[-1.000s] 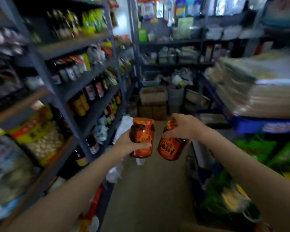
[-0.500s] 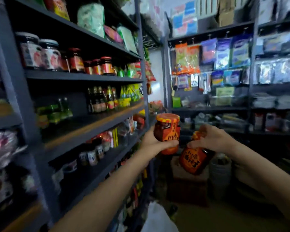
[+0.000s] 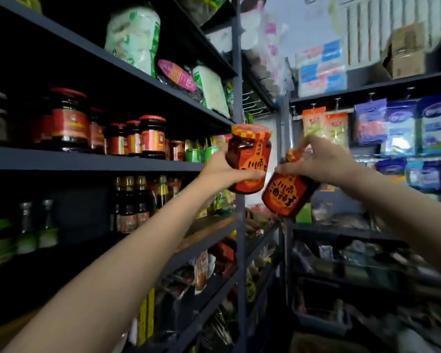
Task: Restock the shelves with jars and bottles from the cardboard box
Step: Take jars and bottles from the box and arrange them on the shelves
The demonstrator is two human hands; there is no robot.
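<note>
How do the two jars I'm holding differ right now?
The left jar stands nearly upright, gripped round its body by the left hand; the right jar tilts, held at its lid by the right hand. The left jar's checkered lid shows; the right jar's is mostly covered. Both carry red-orange labels.

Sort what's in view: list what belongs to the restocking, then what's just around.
Job: left hand gripping upright jar; right hand gripping tilted jar by its lid; jar shelf.

Around: bottles; hanging packets; cardboard box up high.
</note>
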